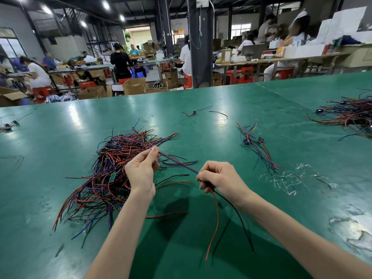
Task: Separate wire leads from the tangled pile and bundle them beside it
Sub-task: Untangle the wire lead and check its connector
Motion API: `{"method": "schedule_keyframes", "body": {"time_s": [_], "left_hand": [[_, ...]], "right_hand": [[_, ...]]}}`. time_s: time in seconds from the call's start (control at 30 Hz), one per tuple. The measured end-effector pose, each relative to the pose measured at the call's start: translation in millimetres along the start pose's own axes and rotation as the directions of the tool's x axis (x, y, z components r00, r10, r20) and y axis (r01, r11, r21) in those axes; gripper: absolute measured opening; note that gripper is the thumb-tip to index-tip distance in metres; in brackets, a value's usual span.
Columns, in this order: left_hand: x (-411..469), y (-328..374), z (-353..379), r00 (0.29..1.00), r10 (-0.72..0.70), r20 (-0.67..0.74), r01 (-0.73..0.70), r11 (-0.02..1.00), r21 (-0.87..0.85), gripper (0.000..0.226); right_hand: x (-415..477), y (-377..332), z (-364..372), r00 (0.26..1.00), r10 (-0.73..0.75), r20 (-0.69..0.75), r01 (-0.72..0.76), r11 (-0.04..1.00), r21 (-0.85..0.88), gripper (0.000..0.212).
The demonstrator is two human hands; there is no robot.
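**Step in hand:** separation. One set of wire leads [177,163] is stretched between the hands, just right of the tangled pile [108,178] and above the bench [281,109].

**Grips:**
- Left hand [142,170]: grip pinched on the leads at the pile's edge.
- Right hand [218,178]: grip curled round them.

**Next move, judged:** draw the far end free of the tangle without dragging neighbouring wires, then lay the set on the small bundle [255,143] to the right.

**Count:**
- Hands: two.
- Tangled pile: one.
- Small bundle: one.
- Tails hanging below the right hand: one red, one black.
- Further heap [350,115] at far right: one.
- Stray lead [194,113] at the back: one.
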State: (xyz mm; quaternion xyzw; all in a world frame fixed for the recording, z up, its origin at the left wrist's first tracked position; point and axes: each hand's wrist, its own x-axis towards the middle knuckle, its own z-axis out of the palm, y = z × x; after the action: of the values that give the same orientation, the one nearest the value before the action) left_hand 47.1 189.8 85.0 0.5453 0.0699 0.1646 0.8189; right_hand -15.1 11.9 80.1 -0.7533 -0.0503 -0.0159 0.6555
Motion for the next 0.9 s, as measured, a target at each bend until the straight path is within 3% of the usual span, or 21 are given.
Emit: {"method": "schedule_keyframes", "body": {"time_s": [0.1,0.23,0.33,0.43,0.57,0.63,0.77,0.83,0.9], "left_hand": [[-1,-3,2,0.999,0.052,-0.016,-0.051,0.997,0.06,0.011],[0,-2,4,0.996,0.077,-0.045,-0.074,0.995,0.064,0.008],[3,2,4,0.995,0.069,-0.077,-0.069,0.998,0.0,0.012],[2,4,3,0.995,0.061,-0.084,-0.062,0.998,-0.016,0.009],[-4,3,7,1.0,-0.019,0.02,0.02,0.998,-0.068,0.013],[-12,0,12,0.987,-0.093,0.13,0.09,0.996,0.027,0.014],[-41,-15,27,0.833,-0.298,0.465,0.161,0.936,0.312,0.013],[-54,-23,30,0.761,-0.345,0.55,0.174,0.925,0.339,0.012],[-61,-27,30,0.734,-0.364,0.574,0.197,0.922,0.334,0.013]], "right_hand": [[0,-1,-2,0.998,0.047,0.048,-0.048,0.999,0.005,0.025],[1,-4,-6,0.962,0.156,0.225,-0.166,0.986,0.027,0.016],[1,-7,-11,0.931,0.15,0.332,-0.164,0.986,0.014,0.007],[1,-7,-14,0.921,0.121,0.372,-0.144,0.989,0.036,0.016],[3,-6,-13,0.968,0.075,0.239,-0.118,0.978,0.17,0.018],[6,-7,-14,0.99,0.074,0.118,-0.103,0.96,0.259,0.018],[9,-9,-20,0.992,0.069,-0.103,-0.047,0.978,0.201,0.015],[9,-9,-22,0.99,0.068,-0.122,-0.046,0.983,0.178,0.013],[9,-8,-22,0.991,0.073,-0.113,-0.05,0.979,0.196,0.012]]}}
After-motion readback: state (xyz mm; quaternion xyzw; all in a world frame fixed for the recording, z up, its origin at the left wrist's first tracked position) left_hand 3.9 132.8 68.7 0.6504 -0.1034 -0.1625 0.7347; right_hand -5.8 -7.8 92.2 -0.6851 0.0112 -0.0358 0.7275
